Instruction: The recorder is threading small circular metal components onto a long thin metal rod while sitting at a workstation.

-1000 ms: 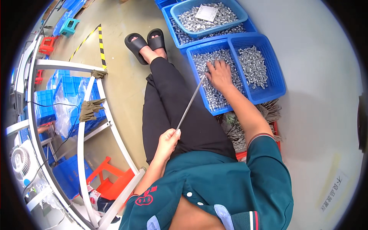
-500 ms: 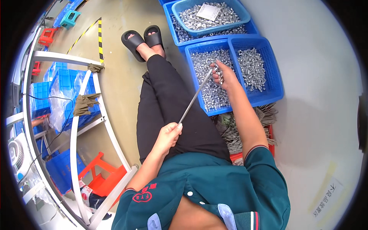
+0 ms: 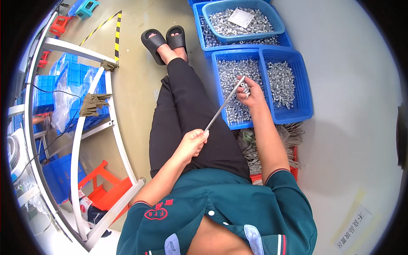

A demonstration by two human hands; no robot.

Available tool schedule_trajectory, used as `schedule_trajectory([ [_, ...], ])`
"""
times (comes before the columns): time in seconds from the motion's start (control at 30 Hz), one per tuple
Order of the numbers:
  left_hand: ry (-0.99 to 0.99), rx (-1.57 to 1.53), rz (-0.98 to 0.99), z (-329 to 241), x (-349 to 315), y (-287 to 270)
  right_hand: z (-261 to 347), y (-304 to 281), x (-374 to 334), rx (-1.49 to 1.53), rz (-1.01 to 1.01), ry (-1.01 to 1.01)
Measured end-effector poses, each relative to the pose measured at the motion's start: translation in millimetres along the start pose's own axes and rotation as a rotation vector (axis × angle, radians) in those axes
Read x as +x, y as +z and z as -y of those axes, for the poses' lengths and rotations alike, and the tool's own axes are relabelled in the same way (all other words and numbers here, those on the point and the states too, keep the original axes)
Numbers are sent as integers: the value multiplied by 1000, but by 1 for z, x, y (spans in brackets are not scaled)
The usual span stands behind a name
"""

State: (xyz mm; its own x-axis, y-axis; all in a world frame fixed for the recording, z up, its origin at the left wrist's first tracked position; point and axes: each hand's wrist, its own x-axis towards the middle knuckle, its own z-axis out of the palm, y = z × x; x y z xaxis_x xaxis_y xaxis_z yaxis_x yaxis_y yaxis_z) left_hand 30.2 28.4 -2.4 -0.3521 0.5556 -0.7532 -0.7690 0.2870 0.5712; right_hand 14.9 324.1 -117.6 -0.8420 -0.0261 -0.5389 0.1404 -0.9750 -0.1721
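Gripping: left hand [image 3: 192,144] — clamped round the lower end of the rod [image 3: 225,103].
Rod: slants over the trousers [image 3: 187,106], tip at the right hand [image 3: 255,95].
Right hand: curled round metal pieces [image 3: 245,86] — above the blue basket [image 3: 301,93].

1. The person's hands: two, one left hand [image 3: 192,145], one right hand [image 3: 251,97].
2. One long grey rod [image 3: 224,104].
3. Two black slippers [image 3: 153,42].
4. One light blue basket [image 3: 246,38], far right.
5. One white card [image 3: 241,18].
6. One green stool [image 3: 87,8], far left.
7. Small metal bits [image 3: 240,110]: too many to count.
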Motion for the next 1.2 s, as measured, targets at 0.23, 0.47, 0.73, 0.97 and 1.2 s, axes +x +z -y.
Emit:
schedule_trajectory([
  [0.23, 124, 91, -64, -7, 7, 4, 0, 25, -14, -71, 52, -24],
  [0.47, 98, 100, -82, 2, 10, -2, 1, 33, -20, -13, 89, -48],
  [0.73, 142, 117, -95, 11, 8, -8, -2, 41, -24, 16, 61, -84],
  [0.97, 225, 182, -103, 9, 7, -5, -1, 43, -27, -8, 89, -44],
  [1.2, 390, 303, -154, 24, 23, -22, 9, 53, -33, -142, 23, 77],
])
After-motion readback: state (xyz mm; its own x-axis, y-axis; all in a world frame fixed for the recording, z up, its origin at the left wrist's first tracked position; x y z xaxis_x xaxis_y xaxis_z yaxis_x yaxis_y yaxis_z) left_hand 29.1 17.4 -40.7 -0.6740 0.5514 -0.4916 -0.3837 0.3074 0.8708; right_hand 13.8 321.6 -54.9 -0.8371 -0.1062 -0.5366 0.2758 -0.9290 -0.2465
